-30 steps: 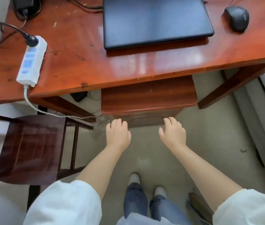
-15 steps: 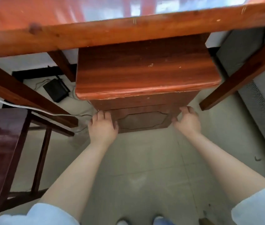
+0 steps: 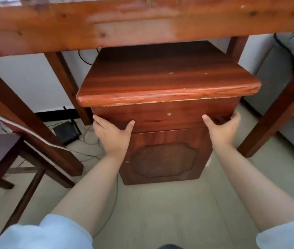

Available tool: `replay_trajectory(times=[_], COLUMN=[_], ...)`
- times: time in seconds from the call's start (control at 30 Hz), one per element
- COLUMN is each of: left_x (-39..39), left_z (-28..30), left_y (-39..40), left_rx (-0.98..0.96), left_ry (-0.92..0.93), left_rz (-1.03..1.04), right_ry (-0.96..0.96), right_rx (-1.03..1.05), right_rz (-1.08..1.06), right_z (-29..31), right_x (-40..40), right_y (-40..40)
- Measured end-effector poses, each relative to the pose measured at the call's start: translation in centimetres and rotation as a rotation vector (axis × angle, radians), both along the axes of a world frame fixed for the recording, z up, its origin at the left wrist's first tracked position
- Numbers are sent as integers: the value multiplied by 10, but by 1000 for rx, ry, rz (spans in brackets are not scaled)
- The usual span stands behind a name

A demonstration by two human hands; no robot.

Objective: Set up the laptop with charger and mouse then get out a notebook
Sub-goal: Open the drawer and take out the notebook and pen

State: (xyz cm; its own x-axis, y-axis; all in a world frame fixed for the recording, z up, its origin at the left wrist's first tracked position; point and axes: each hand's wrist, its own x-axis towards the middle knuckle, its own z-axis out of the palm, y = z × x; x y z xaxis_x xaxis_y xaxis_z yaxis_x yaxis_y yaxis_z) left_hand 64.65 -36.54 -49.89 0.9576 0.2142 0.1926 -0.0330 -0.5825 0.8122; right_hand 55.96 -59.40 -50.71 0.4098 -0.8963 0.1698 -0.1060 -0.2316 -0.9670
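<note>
Both hands are gripping the drawer front of a small wooden cabinet that is standing under the desk. The left hand is clasping the drawer's left end, thumb spread across the front, fingers wrapping the corner; the right hand is doing the same at the right end. The notebook, laptop, charger and mouse are lying outside the view (only the desk's front edge is showing). A dark chair is sitting at the left, and a black box with cables is resting on the floor behind.
</note>
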Motion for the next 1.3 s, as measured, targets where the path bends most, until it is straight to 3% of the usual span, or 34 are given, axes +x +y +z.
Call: replay_trajectory(times=[0.33,0.6,0.97,1.3], left_x=[13,14,0,4], left_z=[2,5,17,17], left_y=[-4,7,2,6], left_rx=[-188,-114,-273,-239], left_ry=[-15,-29,-35,4], left_rz=[138,116,113,85], right_ry=[49,37,-23,36], right_rx=[-19,-37,-11,-116], right_rz=[-7,6,-6,49], right_z=[-7,-4,11,14], right_x=[4,-2,-6,-6], right_y=[-13,-17,-22,-39])
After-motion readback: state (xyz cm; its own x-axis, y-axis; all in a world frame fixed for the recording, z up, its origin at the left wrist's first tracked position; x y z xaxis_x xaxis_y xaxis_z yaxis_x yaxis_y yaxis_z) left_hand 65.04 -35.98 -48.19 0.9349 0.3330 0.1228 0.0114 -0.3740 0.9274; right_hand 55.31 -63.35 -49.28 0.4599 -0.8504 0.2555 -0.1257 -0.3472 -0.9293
